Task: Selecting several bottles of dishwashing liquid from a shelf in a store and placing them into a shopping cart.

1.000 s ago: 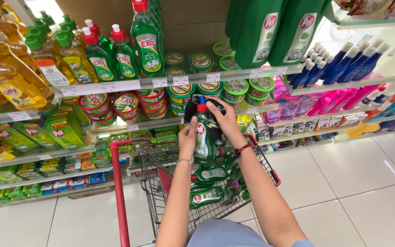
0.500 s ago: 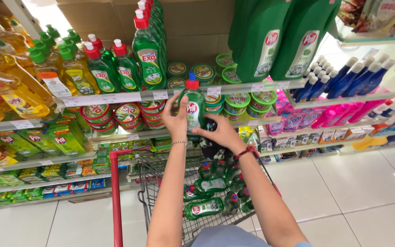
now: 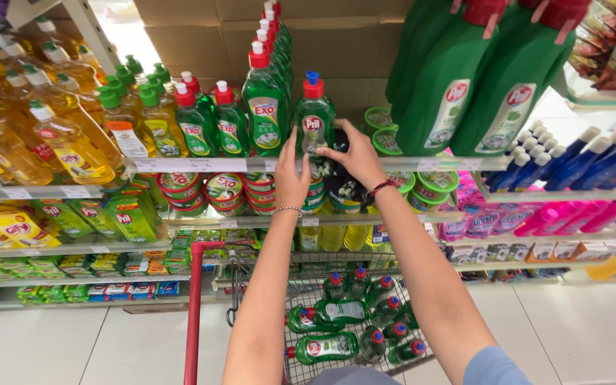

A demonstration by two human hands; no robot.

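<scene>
While arms stretched up, both hands clamped on green dish-soap bottle at shelf edge.

Both hands on green dish-soap bottle at top shelf edge: left hand, right hand. Trolley near, holding more bottles.

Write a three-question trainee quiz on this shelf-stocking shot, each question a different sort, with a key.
1. True or false: both hands grip the green bottle with the red cap.
2. Where does the bottle stand? A) in the cart B) on the top shelf C) on the floor
3. Fill in: the wire cart below holds more green ____.

Key:
1. True: the left hand and right hand are on it.
2. B, on the top shelf.
3. Bottles.
</scene>
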